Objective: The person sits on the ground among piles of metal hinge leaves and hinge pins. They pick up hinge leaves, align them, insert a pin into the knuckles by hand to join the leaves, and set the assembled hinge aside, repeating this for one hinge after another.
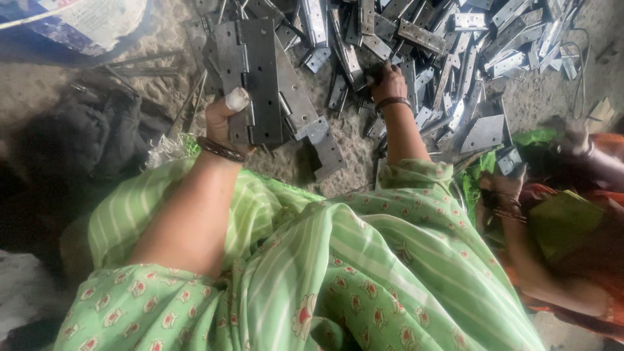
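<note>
My left hand (pixel 224 120), its thumb wrapped in white tape, grips a stack of dark metal hinges (pixel 250 78) held upright above the ground. More hinge leaves (pixel 318 140) fan out to the right of that stack. My right hand (pixel 388 81) reaches forward into a big pile of loose grey hinges (pixel 448 45) and closes on one of them. Both wrists carry bangles. My green patterned clothing (pixel 338 266) fills the lower part of the view.
Another person in orange sits at the right, a hand (pixel 504 185) holding a small hinge (pixel 509 159). A flat metal plate (pixel 484 133) lies near them. Dark cloth (pixel 84 136) lies at left, a blue and white sack (pixel 71 26) at top left. Sandy ground lies between.
</note>
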